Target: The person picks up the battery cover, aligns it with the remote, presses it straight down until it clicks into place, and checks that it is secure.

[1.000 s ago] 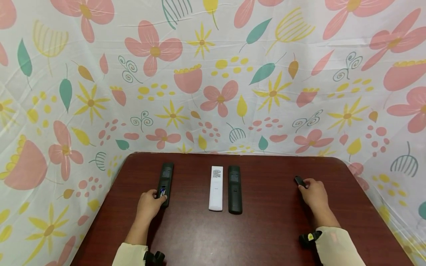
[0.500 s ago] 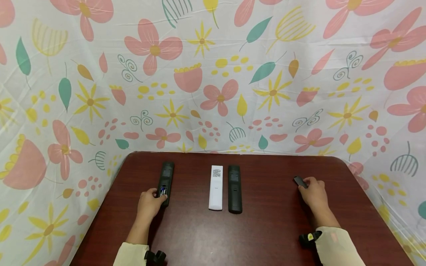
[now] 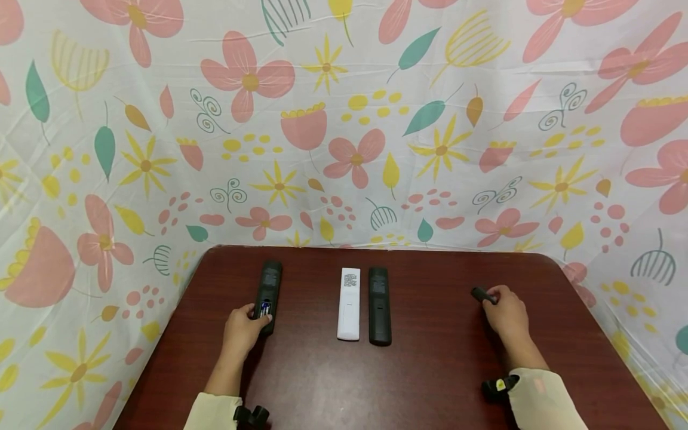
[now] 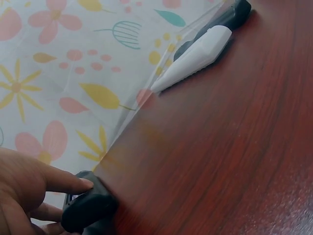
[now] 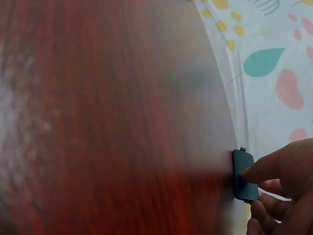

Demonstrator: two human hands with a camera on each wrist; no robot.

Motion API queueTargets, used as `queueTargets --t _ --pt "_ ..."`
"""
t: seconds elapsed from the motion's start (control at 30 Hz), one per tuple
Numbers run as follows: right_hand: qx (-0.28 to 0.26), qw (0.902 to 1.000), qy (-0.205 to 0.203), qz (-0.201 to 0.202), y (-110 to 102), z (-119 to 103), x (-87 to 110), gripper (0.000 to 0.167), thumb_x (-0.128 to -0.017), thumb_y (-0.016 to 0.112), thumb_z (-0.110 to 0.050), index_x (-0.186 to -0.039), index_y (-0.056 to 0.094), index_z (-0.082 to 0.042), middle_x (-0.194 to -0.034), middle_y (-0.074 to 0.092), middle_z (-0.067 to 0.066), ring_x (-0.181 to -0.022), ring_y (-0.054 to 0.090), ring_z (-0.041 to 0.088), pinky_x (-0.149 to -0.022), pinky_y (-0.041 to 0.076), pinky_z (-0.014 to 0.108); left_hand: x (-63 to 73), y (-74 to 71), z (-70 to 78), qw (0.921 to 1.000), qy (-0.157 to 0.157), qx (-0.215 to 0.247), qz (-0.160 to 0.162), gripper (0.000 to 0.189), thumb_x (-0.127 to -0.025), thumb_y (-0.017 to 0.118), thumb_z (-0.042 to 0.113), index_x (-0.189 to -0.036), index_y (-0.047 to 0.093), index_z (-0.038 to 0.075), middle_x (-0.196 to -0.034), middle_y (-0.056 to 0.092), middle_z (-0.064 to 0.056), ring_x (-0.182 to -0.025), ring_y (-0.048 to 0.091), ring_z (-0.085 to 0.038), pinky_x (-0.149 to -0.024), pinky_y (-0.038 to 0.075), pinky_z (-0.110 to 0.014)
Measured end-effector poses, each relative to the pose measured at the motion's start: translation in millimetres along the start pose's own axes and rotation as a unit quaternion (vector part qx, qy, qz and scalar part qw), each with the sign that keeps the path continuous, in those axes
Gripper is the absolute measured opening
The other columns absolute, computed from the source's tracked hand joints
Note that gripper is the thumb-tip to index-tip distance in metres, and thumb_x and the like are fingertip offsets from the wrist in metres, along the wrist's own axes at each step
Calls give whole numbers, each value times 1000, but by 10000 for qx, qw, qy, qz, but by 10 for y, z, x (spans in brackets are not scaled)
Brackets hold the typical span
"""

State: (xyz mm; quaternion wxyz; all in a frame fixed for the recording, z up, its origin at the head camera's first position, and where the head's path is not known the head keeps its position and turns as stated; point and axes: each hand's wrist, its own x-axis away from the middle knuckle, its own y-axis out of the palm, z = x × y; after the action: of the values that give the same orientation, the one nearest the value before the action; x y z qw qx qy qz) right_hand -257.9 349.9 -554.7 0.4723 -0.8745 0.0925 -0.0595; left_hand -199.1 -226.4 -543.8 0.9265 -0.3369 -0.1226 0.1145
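At the table's left, my left hand point(image 3: 240, 330) grips a black remote control point(image 3: 270, 278) by its near end, thumb across it. Its battery compartment lies uncovered, with batteries point(image 3: 266, 309) showing inside. In the left wrist view the remote point(image 4: 90, 208) appears end-on under the thumb, and its far part is hidden. Over on the right side, my right hand point(image 3: 507, 312) pinches a small black battery cover point(image 3: 480, 294) between thumb and fingers. The right wrist view shows that cover point(image 5: 243, 171) as a rounded rectangle with a small tab at one end.
A white remote point(image 3: 349, 304) and a second black remote point(image 3: 380, 307) lie side by side, backs up, mid-table. The brown table point(image 3: 430, 370) meets a flower-patterned cloth point(image 3: 355, 119) at its far edge and sides.
The battery cover has turned in my right fingers, now appearing narrower and pointing more to the left. My left hand and its remote have shifted very slightly right.
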Motion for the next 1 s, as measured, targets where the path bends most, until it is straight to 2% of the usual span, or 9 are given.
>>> queueTargets --t 0.17,0.33,0.67,1.0 --pt "-43 10000 52 15 -10 -47 24 29 -100 54 -18 -121 55 2 -112 64 26 -98 56 44 -80 44 55 5 0 9 9998 -85 190 -23 61 -94 67 19 -142 48 -13 -128 53 -33 -114 57 -43 -91 51 -51" --pt "-50 10000 2 9 -8 -104 54 29 -100 54 -19 -122 57 1 -113 65 26 -100 57 44 -82 44 55 8 -11 21 9982 -216 550 -121 57 -95 65 15 -143 48 -11 -130 51 -31 -112 58 -40 -84 55 -41" --pt "83 9997 -117 -185 5 -143 64 37 -100 52 -18 -128 60 4 -113 65 27 -100 60 45 -82 47 55 24 -10 53 9938 -427 989 -288 48 -98 62 13 -140 51 -6 -125 49 -24 -109 57 -35 -80 53 -32" --pt "-241 9995 -91 -191 16 -252 138 36 -102 51 -23 -127 59 2 -117 63 26 -98 60 39 -80 47 49 49 9 43 9847 -528 1581 -506 46 -99 59 12 -140 48 -5 -135 54 -28 -113 62 -36 -87 54 -39"
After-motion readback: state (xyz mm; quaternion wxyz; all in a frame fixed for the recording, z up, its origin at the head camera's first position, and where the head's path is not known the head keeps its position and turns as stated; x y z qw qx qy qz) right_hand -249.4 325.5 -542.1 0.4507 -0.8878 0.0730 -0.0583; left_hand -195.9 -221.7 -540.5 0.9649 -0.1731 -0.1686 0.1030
